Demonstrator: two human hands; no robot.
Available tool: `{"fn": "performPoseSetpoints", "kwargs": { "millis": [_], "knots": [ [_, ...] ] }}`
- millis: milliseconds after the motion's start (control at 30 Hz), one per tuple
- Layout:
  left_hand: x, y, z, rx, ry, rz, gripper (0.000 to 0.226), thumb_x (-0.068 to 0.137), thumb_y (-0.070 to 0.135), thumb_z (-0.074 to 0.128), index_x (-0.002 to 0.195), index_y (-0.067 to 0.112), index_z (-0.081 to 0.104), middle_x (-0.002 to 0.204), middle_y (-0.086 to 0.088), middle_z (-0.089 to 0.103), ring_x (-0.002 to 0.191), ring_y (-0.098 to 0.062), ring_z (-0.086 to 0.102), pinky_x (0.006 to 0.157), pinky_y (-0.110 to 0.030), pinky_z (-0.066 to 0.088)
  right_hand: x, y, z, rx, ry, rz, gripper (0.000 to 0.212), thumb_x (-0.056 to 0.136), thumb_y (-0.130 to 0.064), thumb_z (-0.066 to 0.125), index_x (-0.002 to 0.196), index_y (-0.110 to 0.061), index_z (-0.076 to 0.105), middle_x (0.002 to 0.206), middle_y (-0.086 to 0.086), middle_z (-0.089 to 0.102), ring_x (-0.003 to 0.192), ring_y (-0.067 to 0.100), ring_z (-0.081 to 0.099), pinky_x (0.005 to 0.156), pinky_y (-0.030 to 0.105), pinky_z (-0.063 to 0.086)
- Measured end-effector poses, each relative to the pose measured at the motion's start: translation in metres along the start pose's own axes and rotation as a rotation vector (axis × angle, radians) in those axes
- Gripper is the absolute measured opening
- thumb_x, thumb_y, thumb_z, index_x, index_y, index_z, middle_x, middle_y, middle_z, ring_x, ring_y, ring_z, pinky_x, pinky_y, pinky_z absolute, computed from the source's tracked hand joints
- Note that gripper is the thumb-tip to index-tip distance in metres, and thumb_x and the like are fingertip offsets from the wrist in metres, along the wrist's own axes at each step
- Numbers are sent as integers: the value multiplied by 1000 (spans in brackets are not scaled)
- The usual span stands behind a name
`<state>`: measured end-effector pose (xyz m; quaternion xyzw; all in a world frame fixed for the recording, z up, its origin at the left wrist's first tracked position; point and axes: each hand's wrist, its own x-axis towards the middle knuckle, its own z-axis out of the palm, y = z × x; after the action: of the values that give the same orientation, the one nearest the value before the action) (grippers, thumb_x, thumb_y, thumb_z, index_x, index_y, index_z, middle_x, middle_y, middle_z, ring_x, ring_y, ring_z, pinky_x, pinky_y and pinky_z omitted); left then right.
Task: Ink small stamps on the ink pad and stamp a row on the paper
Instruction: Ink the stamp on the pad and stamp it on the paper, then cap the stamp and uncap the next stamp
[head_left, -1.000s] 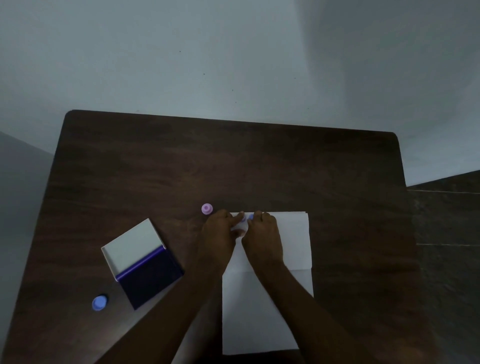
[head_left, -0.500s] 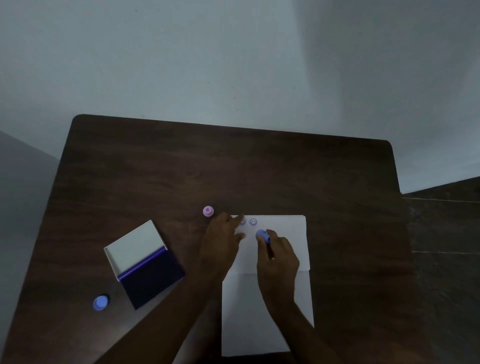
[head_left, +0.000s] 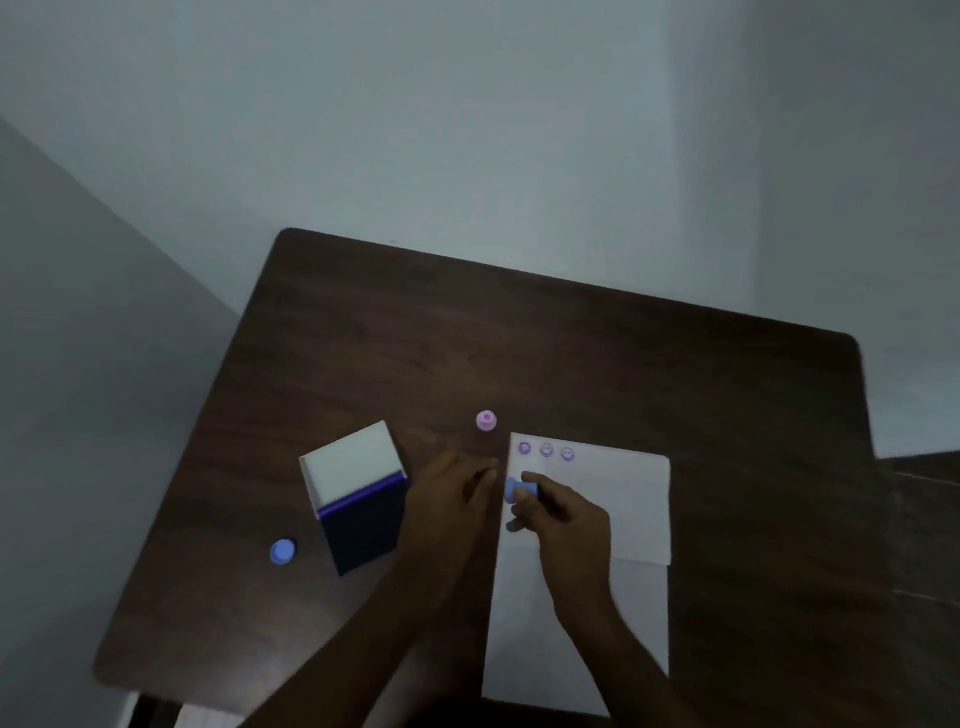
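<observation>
Paper (head_left: 613, 519) lies on the dark table (head_left: 571, 353), three smiley prints (head_left: 546, 450) in a row along its far edge; the right hand (head_left: 563, 519) pinches a blue stamp (head_left: 521, 489) above the sheet's left side. The left hand (head_left: 447, 493), fingers loosely curled and holding nothing, sits just beside the paper's left edge. Ink pad (head_left: 363, 514) lies open at nine o'clock from the hands, lid (head_left: 350, 460) folded back; a blue cap (head_left: 283, 551) sits at its eight o'clock, a pink stamp (head_left: 486, 420) at twelve from the left hand.

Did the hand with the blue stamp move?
Yes. The right hand with the blue stamp pulled back from the paper's top edge, toward the ink pad.
</observation>
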<state>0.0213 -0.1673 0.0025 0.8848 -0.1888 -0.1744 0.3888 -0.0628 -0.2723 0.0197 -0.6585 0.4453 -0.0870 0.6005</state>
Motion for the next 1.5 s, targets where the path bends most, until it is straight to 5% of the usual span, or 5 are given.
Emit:
{"fn": "performPoseSetpoints", "kwargs": {
  "millis": [200, 533, 833, 1000, 1500],
  "knots": [
    [-37, -24, -40, 16, 120, -162, 24, 90, 22, 65, 113, 16, 66, 115, -2, 66, 101, -6, 56, 95, -21, 43, -13, -8, 22, 189, -140, 51, 20, 84, -7, 68, 103, -7, 73, 86, 6, 77, 74, 21, 74, 65, 28, 60],
    [-62, -51, -91, -105, 348, -146, 15, 87, 15, 67, 98, 23, 72, 91, 12, 67, 86, -1, 62, 77, -18, 50, -38, -30, 65, 476, -347, 395, 17, 89, -5, 58, 98, -5, 73, 95, 18, 74, 79, 25, 73, 65, 28, 59],
    [-87, -136, -107, 51, 439, -369, 26, 83, 12, 72, 109, 7, 70, 106, -11, 69, 98, -26, 63, 90, -43, 50, -52, -34, 82, 516, -394, 495, 17, 87, -6, 62, 100, -2, 72, 101, 20, 72, 91, 28, 70, 73, 36, 58],
    [-91, -152, -100, 88, 355, -440, 53, 78, 28, 77, 126, 14, 60, 115, -3, 61, 107, -20, 55, 95, -32, 42, -58, -33, 86, 570, -411, 554, 17, 86, -7, 61, 97, -1, 73, 100, 21, 72, 92, 28, 69, 73, 36, 58],
    [-91, -117, -118, -421, 425, -397, 34, 77, 23, 78, 109, 23, 68, 101, 14, 71, 93, 1, 66, 79, -19, 53, -63, -33, 91, 680, -426, 591, 17, 86, -7, 61, 96, 1, 73, 95, 21, 74, 84, 27, 73, 67, 35, 59]
  ]
}}
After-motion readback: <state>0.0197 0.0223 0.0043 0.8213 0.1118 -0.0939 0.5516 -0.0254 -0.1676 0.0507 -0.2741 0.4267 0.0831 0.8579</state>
